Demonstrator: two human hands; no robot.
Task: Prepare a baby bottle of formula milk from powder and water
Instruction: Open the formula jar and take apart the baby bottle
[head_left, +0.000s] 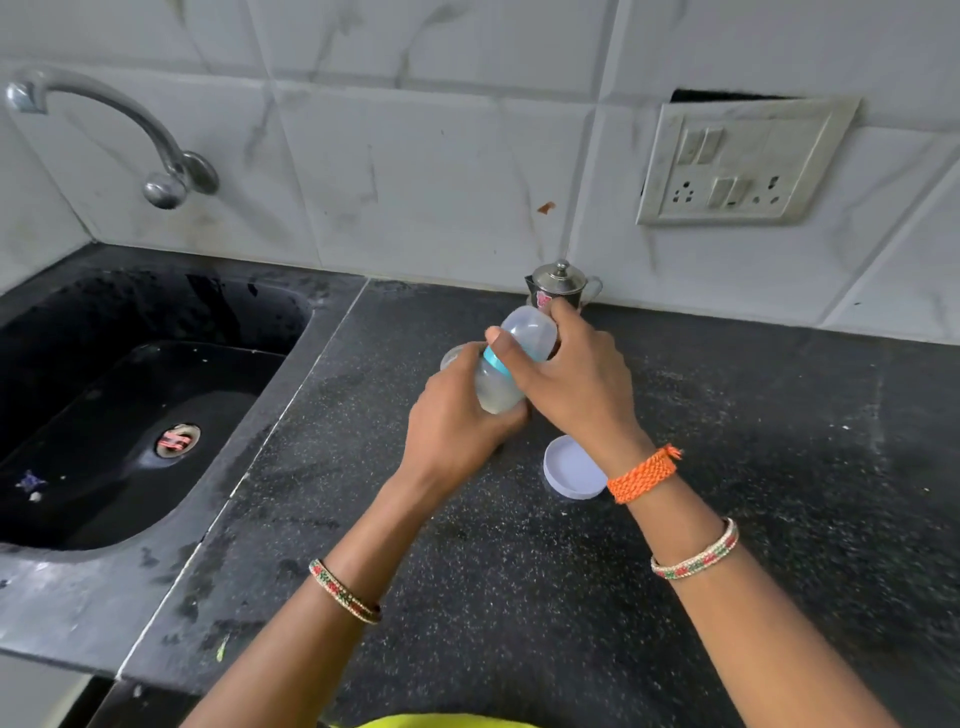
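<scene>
Above the black counter (727, 467), the left hand (457, 415) grips the milky-filled baby bottle (498, 387), the right hand (571, 379) clasps its cap (530, 332).

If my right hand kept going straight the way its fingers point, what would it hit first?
Past the bottle cap that the right hand grips, probably the small steel pot by the wall, just beyond the fingers; depth is unclear.

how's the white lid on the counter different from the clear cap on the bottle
The white lid is opaque, flat and lies loose on the counter, untouched. The clear cap is see-through, domed and sits on the baby bottle, gripped by the right hand. Both are round.
</scene>
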